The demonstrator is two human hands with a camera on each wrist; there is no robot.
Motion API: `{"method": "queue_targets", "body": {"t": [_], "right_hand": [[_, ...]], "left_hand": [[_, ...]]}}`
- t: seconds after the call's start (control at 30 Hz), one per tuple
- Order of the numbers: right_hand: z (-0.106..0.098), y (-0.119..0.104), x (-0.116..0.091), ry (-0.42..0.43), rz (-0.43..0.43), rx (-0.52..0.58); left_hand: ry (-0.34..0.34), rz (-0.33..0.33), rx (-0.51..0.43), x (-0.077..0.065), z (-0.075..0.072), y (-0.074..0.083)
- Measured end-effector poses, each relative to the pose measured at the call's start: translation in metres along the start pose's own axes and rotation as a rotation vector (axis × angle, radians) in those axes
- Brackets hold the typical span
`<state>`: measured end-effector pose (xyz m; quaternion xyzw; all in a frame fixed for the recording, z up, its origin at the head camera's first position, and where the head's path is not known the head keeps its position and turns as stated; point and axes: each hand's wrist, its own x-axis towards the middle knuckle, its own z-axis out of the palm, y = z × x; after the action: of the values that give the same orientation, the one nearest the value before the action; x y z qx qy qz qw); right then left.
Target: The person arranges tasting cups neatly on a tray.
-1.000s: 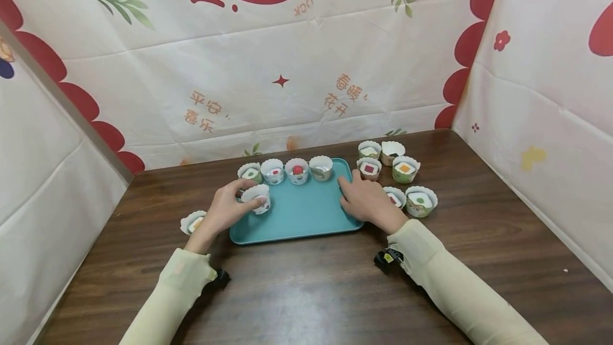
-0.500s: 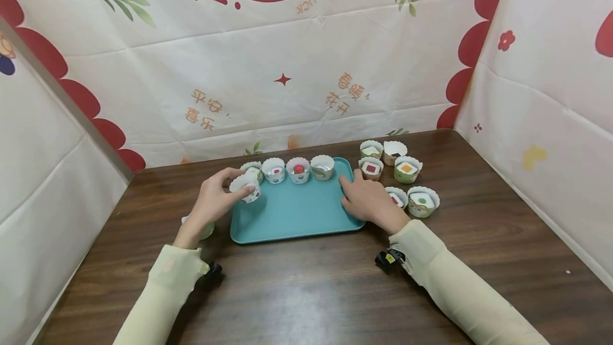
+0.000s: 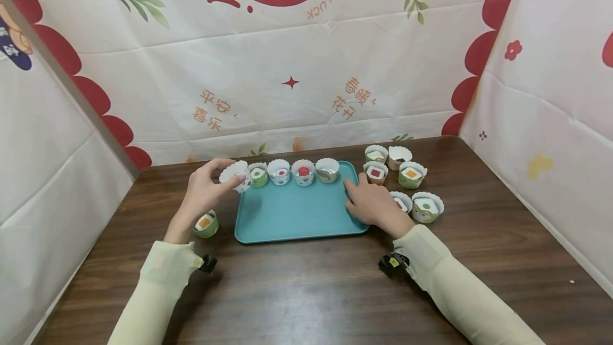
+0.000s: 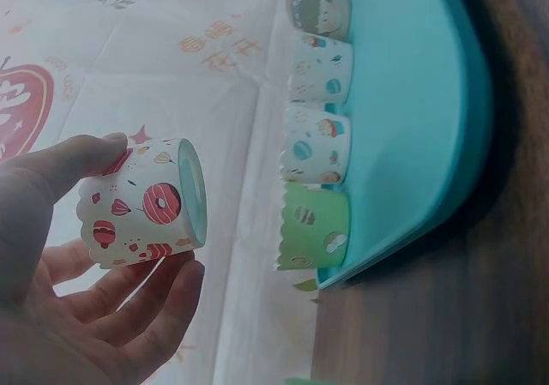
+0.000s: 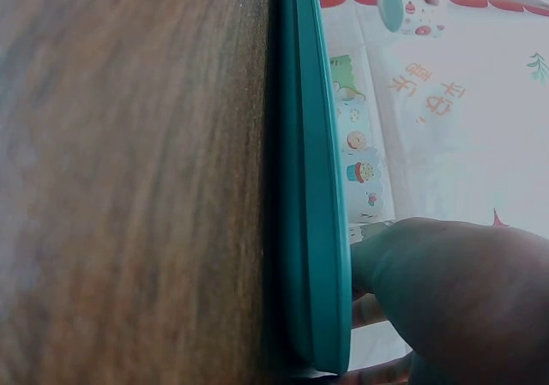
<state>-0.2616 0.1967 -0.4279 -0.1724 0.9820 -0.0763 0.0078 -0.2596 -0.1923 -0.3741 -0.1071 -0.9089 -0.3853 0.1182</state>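
Note:
My left hand (image 3: 201, 191) holds a white paper baking cup (image 4: 141, 205) with red doughnut prints. It is raised beyond the far left corner of the teal tray (image 3: 301, 209), thumb on one side and fingers on the other. My right hand (image 3: 375, 204) grips the tray's right rim, with its underside partly hidden. Along the tray's far edge stand a green cup (image 3: 259, 175) with a white and green piece, a cup with a small red piece (image 3: 279, 173), a cup with a red ball (image 3: 304, 172) and a cup (image 3: 328, 171) whose contents are unclear.
Left of the tray, a green cup with an orange-topped piece (image 3: 206, 224) stands near my left forearm. Several more filled cups (image 3: 412, 174) stand right of the tray, two of them (image 3: 428, 207) beside my right wrist. A printed cloth (image 3: 268, 116) hangs behind the table.
My left hand has lifted the doughnut-print cup off the tray's left part and carried it up and left, past the green cup. My right hand stays at the rim.

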Motion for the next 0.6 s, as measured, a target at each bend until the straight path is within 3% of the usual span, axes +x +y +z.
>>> {"method": "queue_targets", "body": {"t": [0.3,0.6], "right_hand": [[-0.001,0.001,0.0,-0.003,-0.001,0.0],[-0.001,-0.001,0.0,-0.005,-0.012,-0.003]], "left_hand": [[0.039,0.001,-0.022,0.002,-0.011,-0.006],[-0.055,-0.023,-0.014,0.002,0.001,-0.007]]}}
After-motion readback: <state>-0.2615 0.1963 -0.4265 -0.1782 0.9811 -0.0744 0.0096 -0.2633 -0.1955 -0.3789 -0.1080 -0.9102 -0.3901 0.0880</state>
